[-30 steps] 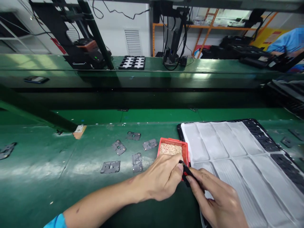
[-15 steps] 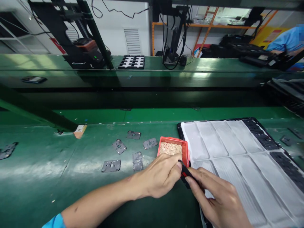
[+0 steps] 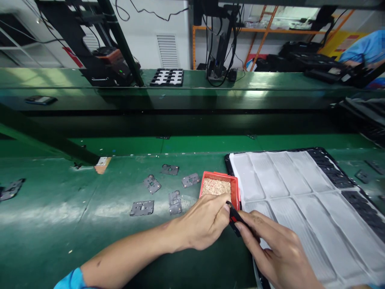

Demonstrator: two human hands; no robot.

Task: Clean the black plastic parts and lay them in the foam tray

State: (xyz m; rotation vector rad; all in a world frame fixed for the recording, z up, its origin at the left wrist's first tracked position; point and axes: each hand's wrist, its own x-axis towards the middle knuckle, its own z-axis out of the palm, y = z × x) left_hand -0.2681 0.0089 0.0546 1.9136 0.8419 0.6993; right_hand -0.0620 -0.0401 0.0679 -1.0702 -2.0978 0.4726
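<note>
My left hand [image 3: 204,220] is closed, its thumb and fingers pinched at the upper end of a small black part [image 3: 235,218] with a red mark. Whether a smaller piece sits in that pinch is hidden. The lower right side of the black part is held between the thumb and fingers of my right hand [image 3: 273,245]. Just beyond my left hand is a red box [image 3: 235,192] holding small tan pieces [image 3: 215,186]. Several dark grey plates [image 3: 142,208] lie on the green table to the left of the box.
A large black tray with white compartments [image 3: 279,176] lies at the right. A green slanted post [image 3: 54,136] stands at the left. Behind are a raised green shelf, a black stand [image 3: 221,52] and a small tray [image 3: 167,77]. A person's blue sleeve [image 3: 361,48] shows at upper right.
The view has shifted very slightly. Both hands keep nearly the same pose around the black part, which looks slightly turned.
</note>
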